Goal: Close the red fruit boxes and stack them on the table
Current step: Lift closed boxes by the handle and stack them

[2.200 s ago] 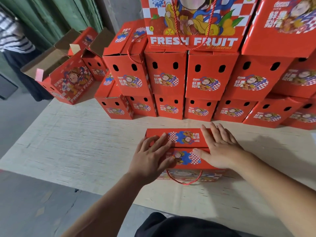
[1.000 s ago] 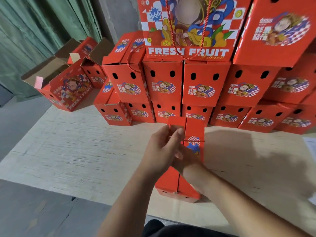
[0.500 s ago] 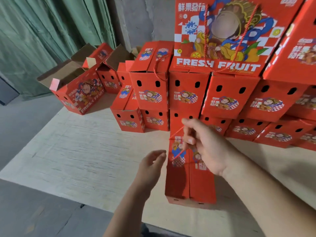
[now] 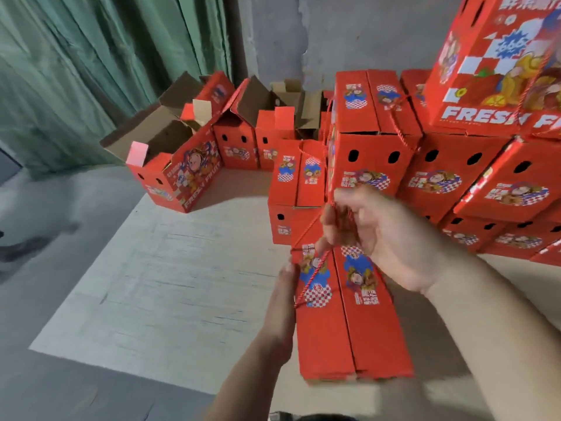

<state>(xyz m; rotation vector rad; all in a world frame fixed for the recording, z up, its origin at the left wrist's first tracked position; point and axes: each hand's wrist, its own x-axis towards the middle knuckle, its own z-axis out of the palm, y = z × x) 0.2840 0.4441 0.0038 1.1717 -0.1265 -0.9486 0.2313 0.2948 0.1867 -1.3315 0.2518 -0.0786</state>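
The closed box (image 4: 349,314) sits near on the worktop (image 4: 170,268); the right hand (image 4: 382,238) pinches its rope handle (image 4: 312,275), the left hand (image 4: 285,299) rests flat against its side. Many stacked boxes (image 4: 440,177) stand far right; open boxes (image 4: 176,153) remain far left.

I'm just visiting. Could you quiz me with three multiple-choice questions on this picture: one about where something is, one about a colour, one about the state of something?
1. Where are the open boxes?
A. far left of the stack
B. on the floor
C. on top of the stack

2. What colour is the curtain?
A. yellow
B. green
C. white

3. The near box under the hands is:
A. closed
B. flaps up
C. crushed

Answers: 1 A, brown flaps stand up there; 2 B, green folds; 3 A, its top flaps meet while the right hand holds the rope handle.
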